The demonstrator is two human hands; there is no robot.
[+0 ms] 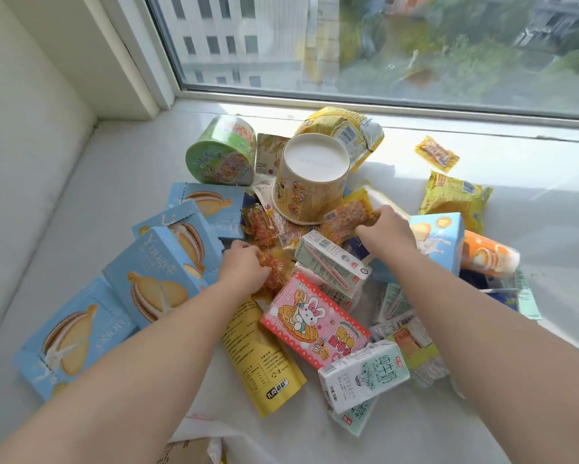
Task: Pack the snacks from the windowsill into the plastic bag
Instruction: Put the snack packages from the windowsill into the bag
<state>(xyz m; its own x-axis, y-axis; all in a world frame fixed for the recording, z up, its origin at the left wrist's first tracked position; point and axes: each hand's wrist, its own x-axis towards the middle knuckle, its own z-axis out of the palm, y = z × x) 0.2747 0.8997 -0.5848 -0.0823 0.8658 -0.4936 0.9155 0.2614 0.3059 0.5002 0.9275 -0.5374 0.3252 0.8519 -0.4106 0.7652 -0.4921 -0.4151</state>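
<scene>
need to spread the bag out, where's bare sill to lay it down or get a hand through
Bare windowsill runs left of the green noodle bowl and blue biscuit boxes. More lies along the window frame, behind the small yellow packet. Crowded: the pile around the upturned yellow cup, where both hands reach.

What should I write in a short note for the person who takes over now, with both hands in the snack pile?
Left hand: grips a small orange snack packet.
Right hand: pinches another orange packet beside the upturned yellow cup.
Snacks: all on the windowsill, including blue biscuit boxes, milk cartons and a pink box.
Done: nothing packed that I can see; the plastic bag is not clearly in view.
Left: bag everything.
</scene>
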